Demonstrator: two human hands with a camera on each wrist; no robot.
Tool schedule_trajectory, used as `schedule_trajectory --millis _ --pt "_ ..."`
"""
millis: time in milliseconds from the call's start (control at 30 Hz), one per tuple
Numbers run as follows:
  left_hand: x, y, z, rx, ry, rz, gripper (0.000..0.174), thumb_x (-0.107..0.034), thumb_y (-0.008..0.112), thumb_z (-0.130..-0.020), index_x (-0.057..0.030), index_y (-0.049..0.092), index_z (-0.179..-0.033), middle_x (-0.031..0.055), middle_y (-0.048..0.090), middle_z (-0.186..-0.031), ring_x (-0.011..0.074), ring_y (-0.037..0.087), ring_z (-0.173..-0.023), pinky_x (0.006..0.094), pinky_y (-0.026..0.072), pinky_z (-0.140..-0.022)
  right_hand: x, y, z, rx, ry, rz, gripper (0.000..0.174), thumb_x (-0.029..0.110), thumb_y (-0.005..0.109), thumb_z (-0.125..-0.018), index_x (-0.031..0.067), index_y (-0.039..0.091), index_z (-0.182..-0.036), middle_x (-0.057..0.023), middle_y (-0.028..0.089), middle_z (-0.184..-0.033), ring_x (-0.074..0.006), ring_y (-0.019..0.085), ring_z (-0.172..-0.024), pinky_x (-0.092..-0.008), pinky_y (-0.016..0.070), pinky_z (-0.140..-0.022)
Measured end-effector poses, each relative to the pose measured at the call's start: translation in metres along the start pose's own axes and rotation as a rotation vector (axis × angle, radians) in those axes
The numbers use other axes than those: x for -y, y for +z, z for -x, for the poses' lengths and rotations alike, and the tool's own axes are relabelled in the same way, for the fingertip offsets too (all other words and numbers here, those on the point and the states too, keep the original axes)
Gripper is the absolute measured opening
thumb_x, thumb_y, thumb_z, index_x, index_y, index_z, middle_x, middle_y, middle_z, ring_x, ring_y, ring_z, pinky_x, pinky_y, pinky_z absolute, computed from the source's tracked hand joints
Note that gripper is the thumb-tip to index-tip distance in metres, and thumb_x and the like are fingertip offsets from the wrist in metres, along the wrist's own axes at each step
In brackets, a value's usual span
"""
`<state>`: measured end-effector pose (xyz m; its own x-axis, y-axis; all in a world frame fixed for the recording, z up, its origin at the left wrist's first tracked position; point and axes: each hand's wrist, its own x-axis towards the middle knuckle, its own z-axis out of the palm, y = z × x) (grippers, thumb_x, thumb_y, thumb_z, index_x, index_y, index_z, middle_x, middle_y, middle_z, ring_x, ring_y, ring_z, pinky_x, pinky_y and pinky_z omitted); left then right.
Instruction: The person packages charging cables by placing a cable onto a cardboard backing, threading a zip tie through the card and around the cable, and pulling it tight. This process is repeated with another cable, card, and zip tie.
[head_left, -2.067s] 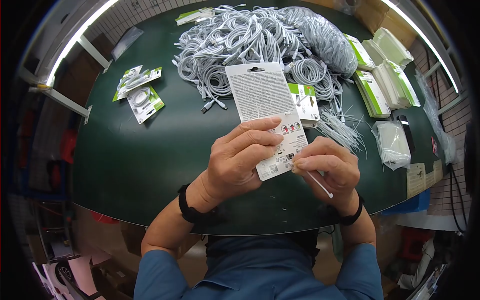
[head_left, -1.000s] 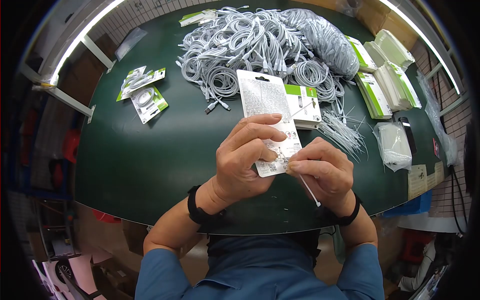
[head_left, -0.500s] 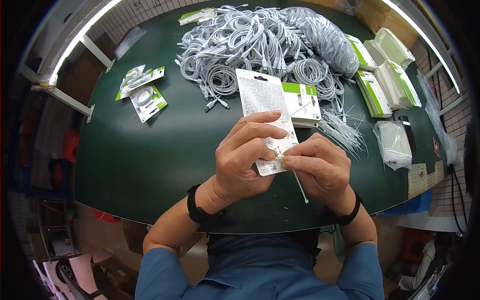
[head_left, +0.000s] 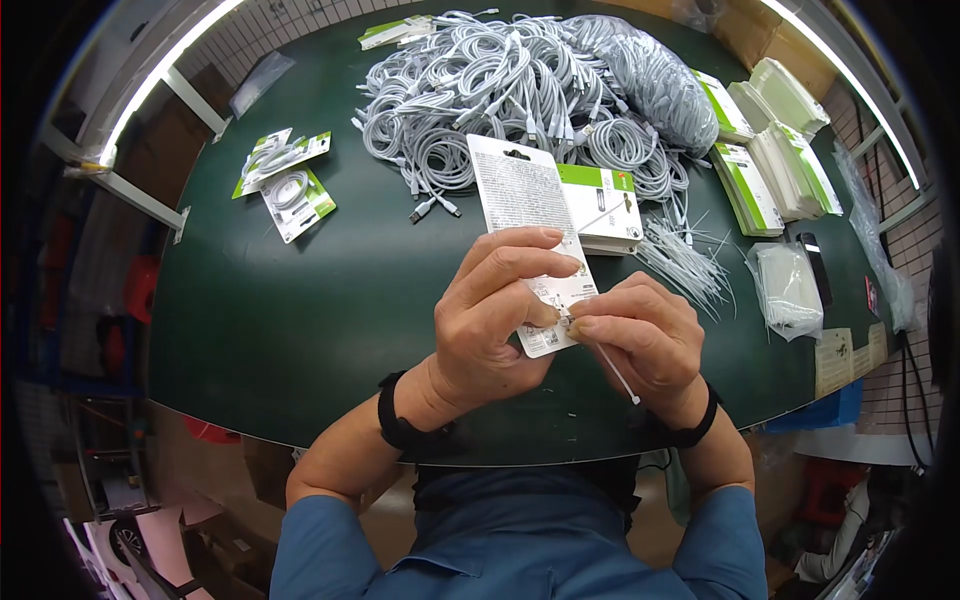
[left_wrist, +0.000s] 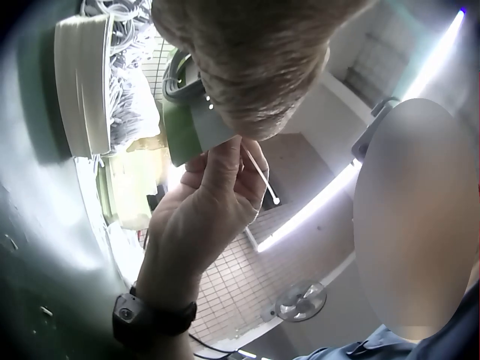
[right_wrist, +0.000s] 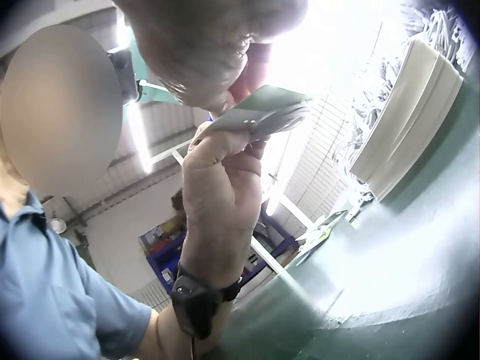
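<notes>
In the head view the left hand grips a printed white card, back side up, near its lower end. The right hand pinches a thin white cable tie at the card's lower right edge; the tie's head end hangs down toward the person. A coiled grey cable lies against the card's green front in the left wrist view. Where the tie meets the card, fingertips partly hide it. From the right wrist view, the left hand holds the card from below.
A heap of coiled cables lies at the back. Right of the card are a card stack, loose ties, more card stacks and a bag. Packed cards lie at the left of the green table.
The right hand has moved left toward the left hand's fingertips. The card has shifted slightly and tilted, and the cable tie's hanging end has swung left, then back right.
</notes>
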<state>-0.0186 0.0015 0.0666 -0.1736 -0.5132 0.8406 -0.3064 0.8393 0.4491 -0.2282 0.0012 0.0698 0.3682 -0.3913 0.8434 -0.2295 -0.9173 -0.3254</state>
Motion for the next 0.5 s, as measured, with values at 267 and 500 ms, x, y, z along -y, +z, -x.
schedule_trajectory --millis 267,500 --pt "-0.003 -0.002 -0.001 -0.011 -0.004 0.016 0.036 -0.005 0.098 -0.071 -0.011 0.064 -0.074 0.0144 0.078 -0.121 0.0376 0.071 -0.122 0.0444 0.0575 -0.098 0.001 0.003 0.01 -0.047 -0.028 -0.001 0.035 -0.005 0.088 -0.081 0.0065 0.073 -0.11 -0.012 0.078 -0.102 -0.0246 0.074 -0.075 -0.0335 0.0601 -0.063" --pt "0.0 -0.001 0.001 -0.017 -0.05 0.04 0.033 -0.003 0.096 -0.067 -0.0093 0.064 -0.074 0.0121 0.075 -0.121 0.0344 0.07 -0.118 0.0411 0.0575 -0.092 0.001 0.005 0.009 -0.036 -0.036 -0.006 0.033 -0.005 0.088 -0.082 0.0062 0.072 -0.109 -0.013 0.077 -0.101 -0.0246 0.075 -0.075 -0.0337 0.0614 -0.063"
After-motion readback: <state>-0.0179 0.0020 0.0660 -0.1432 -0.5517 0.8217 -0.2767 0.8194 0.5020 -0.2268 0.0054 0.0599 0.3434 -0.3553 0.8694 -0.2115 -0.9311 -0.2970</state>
